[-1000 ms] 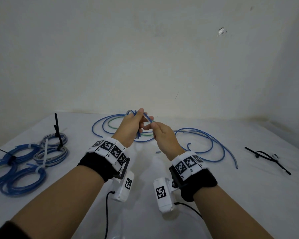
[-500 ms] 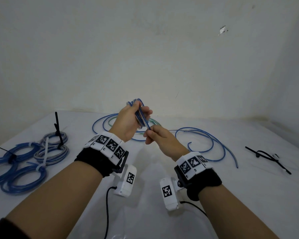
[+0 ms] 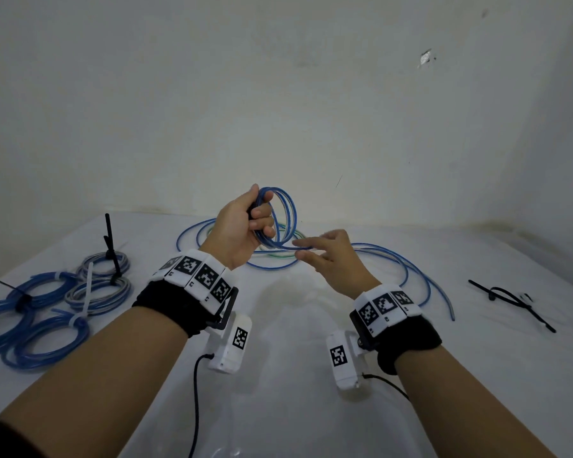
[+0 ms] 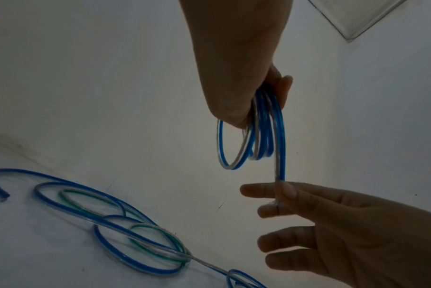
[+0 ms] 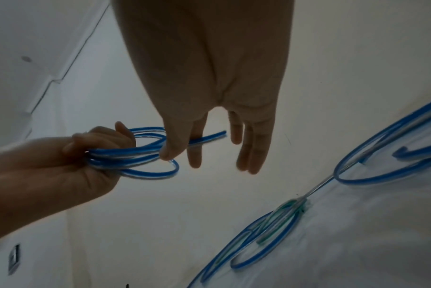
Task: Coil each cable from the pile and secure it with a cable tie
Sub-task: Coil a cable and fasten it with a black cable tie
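1. Wearing black wrist straps with checkered white tags, and small white cameras (image 3: 229, 345) hanging under each forearm, nearest of all.
2. Gripping a small blue coil (image 3: 280, 219) in the left hand (image 3: 237, 231), fingers curled round the gathered loops, held up off the white table (image 3: 295, 408).
3. Pinching the coil's loose end lightly between thumb and forefinger of the right hand (image 3: 331, 259), other fingers spread and relaxed; end sticks out past the thumb in the right wrist view.
4. Lying on the left side of the table: tied bundles (image 3: 37, 325), blue ones and grey-striped ones, bound with white and black ties, one black tie tail (image 3: 110, 239) standing upright.
5. Lying on the right side, well apart from the hands: a few loose black ties (image 3: 510, 302).
6. Sprawling behind the hands: the pile of loose cables (image 3: 394, 259), blue loops with one green cable (image 3: 278, 254) among them, reaching toward the right.
7. Closing off the far edge: a plain pale wall (image 3: 278, 94) with a small chipped spot at upper right.
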The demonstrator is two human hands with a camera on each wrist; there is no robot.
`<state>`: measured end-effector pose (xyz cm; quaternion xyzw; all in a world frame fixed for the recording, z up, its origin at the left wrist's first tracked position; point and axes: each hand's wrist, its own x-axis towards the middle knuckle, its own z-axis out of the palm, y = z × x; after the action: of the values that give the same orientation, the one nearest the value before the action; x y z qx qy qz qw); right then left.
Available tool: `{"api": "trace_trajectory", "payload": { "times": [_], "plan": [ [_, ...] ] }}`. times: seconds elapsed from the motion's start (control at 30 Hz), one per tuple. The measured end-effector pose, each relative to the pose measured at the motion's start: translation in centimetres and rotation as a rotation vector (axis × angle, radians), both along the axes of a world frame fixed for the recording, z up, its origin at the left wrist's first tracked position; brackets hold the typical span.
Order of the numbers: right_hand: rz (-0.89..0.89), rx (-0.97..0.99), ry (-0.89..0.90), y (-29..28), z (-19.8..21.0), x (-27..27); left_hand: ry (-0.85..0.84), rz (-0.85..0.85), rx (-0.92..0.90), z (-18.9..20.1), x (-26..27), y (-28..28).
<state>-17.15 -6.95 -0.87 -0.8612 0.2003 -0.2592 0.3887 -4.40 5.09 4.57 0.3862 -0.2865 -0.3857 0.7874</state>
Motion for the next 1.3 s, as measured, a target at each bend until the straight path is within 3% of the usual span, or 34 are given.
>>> {"api": "trace_trajectory", "payload": {
  "times": [0.27,0.47,0.63,0.77,0.83,0.97,1.3],
  "plan": [
    [0.057,0.569,-0.247,0.4,1.0,0.0,-0.052,-0.054,0.093,-0.3,-0.4,0.1],
    [-0.004,0.326,-0.265,0.5,0.8,-0.1,0.017,-0.028,0.021,-0.4,-0.4,-0.2],
    [0.150,0.298,-0.029,1.6,1.0,-0.1,0.074,0.095,-0.109,-0.6,0.0,-1.1],
    [0.141,0.264,0.113,0.8,0.9,-0.1,0.151,0.117,-0.145,-0.9,0.5,-1.0],
    [0.030,0.262,0.016,-0.1,0.7,-0.1,0.151,0.083,-0.098,-0.9,0.8,-0.6],
    [-0.094,0.369,-0.208,-1.3,1.1,0.0,-0.009,-0.002,0.150,-0.7,0.7,-0.1],
    [-0.063,0.081,-0.181,-0.9,2.4,0.9,-0.260,-0.241,0.459,0.4,-0.6,-0.2]
  ]
}}
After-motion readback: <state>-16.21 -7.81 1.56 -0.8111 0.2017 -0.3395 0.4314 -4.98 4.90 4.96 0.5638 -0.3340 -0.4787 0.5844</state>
